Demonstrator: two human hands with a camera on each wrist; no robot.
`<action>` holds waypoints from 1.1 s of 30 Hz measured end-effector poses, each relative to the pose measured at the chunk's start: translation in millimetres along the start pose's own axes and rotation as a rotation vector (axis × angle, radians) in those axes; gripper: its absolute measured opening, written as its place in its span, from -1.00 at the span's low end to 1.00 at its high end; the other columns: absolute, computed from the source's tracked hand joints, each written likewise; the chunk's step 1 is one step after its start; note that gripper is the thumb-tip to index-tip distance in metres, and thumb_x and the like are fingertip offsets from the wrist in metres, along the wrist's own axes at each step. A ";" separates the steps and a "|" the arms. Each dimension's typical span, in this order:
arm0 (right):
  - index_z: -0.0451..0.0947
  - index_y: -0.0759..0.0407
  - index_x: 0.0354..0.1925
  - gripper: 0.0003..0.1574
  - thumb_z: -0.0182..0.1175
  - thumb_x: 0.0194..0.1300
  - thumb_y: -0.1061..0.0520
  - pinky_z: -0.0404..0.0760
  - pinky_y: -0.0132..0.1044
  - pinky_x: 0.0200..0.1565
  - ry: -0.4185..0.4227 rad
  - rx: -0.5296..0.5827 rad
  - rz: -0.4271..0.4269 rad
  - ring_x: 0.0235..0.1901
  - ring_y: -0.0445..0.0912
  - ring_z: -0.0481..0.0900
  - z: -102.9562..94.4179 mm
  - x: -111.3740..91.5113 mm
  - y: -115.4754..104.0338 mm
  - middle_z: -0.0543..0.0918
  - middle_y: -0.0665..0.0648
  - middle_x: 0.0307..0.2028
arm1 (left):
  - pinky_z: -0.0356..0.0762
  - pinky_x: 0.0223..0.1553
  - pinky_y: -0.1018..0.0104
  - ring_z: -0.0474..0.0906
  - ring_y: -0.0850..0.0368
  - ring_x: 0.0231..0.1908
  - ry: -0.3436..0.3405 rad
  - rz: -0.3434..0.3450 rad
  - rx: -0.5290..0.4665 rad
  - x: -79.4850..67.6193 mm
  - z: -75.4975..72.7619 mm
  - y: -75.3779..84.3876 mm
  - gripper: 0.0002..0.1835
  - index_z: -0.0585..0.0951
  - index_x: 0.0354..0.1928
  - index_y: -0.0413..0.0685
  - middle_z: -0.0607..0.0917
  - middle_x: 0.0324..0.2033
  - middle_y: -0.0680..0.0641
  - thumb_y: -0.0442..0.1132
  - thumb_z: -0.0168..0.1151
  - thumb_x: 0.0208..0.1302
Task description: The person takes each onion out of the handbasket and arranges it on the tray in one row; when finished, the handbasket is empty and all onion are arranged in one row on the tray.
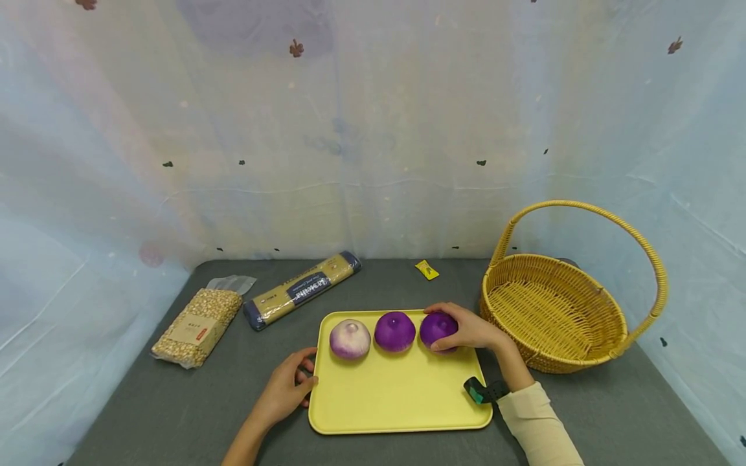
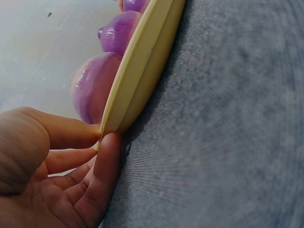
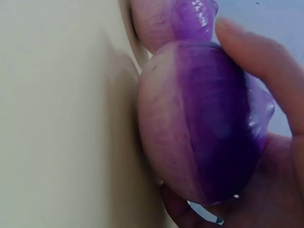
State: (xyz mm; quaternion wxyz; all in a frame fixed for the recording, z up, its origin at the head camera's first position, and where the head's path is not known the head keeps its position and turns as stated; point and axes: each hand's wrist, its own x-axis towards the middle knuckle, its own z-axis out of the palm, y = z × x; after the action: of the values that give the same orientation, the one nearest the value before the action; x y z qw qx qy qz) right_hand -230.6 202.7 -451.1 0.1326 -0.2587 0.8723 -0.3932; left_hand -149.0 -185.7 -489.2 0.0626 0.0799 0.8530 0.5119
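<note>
A yellow rectangular tray (image 1: 402, 401) lies on the table with three onions in a row along its far side. The left onion (image 1: 350, 339) is whitish on top and purple below; the middle onion (image 1: 395, 332) and right onion (image 1: 438, 329) are deep purple. My left hand (image 1: 283, 390) pinches the tray's left rim between thumb and fingers, as the left wrist view shows. My right hand (image 1: 471, 329) grips the right onion, thumb on the near side and fingers round the far side. In the right wrist view that onion (image 3: 204, 123) sits close against the tray surface.
A yellow wicker basket (image 1: 618, 310) with a tall handle stands right of the tray, close to my right forearm. Behind the tray lie a long pasta pack (image 1: 303, 288) and a small yellow packet (image 1: 427, 270). A bag of pale beans or kernels (image 1: 201, 323) lies far left.
</note>
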 end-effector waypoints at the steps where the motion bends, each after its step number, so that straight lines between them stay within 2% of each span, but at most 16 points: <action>1: 0.33 0.14 0.23 -0.11 0.43 -0.03 -0.06 0.59 -0.14 -0.13 0.000 0.002 0.000 -0.01 0.08 0.45 0.0 0.1 0.0 0.40 0.21 0.10 | 0.54 -0.74 0.31 0.46 0.19 -0.57 0.000 0.000 0.001 0.0 -0.1 0.1 -0.46 0.38 0.20 -0.24 0.44 -0.28 -0.13 -0.52 0.19 0.13; 9: 0.31 0.18 0.24 -0.08 0.44 -0.03 -0.05 0.55 -0.11 -0.06 0.013 0.033 -0.024 0.06 0.10 0.41 -1.1 -1.1 0.4 0.38 0.20 0.13 | 0.54 -0.74 0.32 0.45 0.19 -0.57 0.003 0.002 0.001 -0.7 0.0 1.2 -0.45 0.38 0.20 -0.25 0.44 -0.28 -0.14 -0.53 0.19 0.12; 15: 0.27 0.18 0.28 -0.03 0.44 -0.04 -0.04 0.54 -0.12 -0.02 0.061 0.043 -0.052 0.09 0.10 0.35 -2.4 -2.0 3.3 0.35 0.27 0.15 | 0.54 -0.75 0.32 0.46 0.20 -0.57 0.003 0.009 0.008 -1.1 -0.1 1.0 -0.45 0.38 0.20 -0.26 0.44 -0.28 -0.14 -0.53 0.19 0.12; 20: 0.20 0.17 0.32 0.02 0.43 -0.02 -0.06 0.42 0.08 0.11 0.112 0.019 -0.068 0.20 0.21 0.24 -4.0 -2.5 1.6 0.28 0.29 0.23 | 0.54 -0.75 0.32 0.45 0.20 -0.57 0.005 0.004 0.012 -0.6 -0.4 1.2 -0.45 0.38 0.20 -0.25 0.44 -0.28 -0.13 -0.53 0.19 0.12; 24: 0.17 0.07 0.36 0.07 0.42 -0.04 -0.13 0.29 0.24 0.16 0.173 -0.038 -0.060 0.26 0.21 0.16 -5.2 -3.4 -2.0 0.24 0.23 0.28 | 0.54 -0.75 0.32 0.45 0.20 -0.57 0.006 0.002 0.007 -0.7 -0.5 1.3 -0.45 0.38 0.20 -0.25 0.44 -0.28 -0.13 -0.53 0.19 0.12; 28: 0.12 -0.02 0.38 0.09 0.41 -0.03 -0.15 0.22 0.32 0.17 0.220 -0.064 -0.055 0.31 0.19 0.09 -6.5 -4.4 -5.8 0.19 0.18 0.31 | 0.54 -0.75 0.33 0.45 0.21 -0.57 0.007 0.015 0.000 -1.2 -0.2 1.7 -0.45 0.38 0.20 -0.26 0.44 -0.28 -0.14 -0.53 0.19 0.11; 33: 0.05 -0.04 0.41 0.12 0.41 -0.01 -0.06 0.17 0.33 0.20 0.281 -0.059 -0.053 0.34 0.18 0.02 -9.0 -6.4 -13.3 0.12 0.16 0.35 | 0.53 -0.76 0.34 0.46 0.22 -0.56 0.013 0.036 -0.017 -1.2 -0.2 2.8 -0.46 0.40 0.18 -0.28 0.45 -0.28 -0.15 -0.53 0.21 0.10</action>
State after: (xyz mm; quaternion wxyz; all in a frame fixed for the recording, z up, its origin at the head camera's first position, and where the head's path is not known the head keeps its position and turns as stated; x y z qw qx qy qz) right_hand -224.5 204.4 -435.0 -0.0089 -0.2278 0.8863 -0.4030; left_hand -147.7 -184.8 -486.6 0.0487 0.0913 0.8474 0.5208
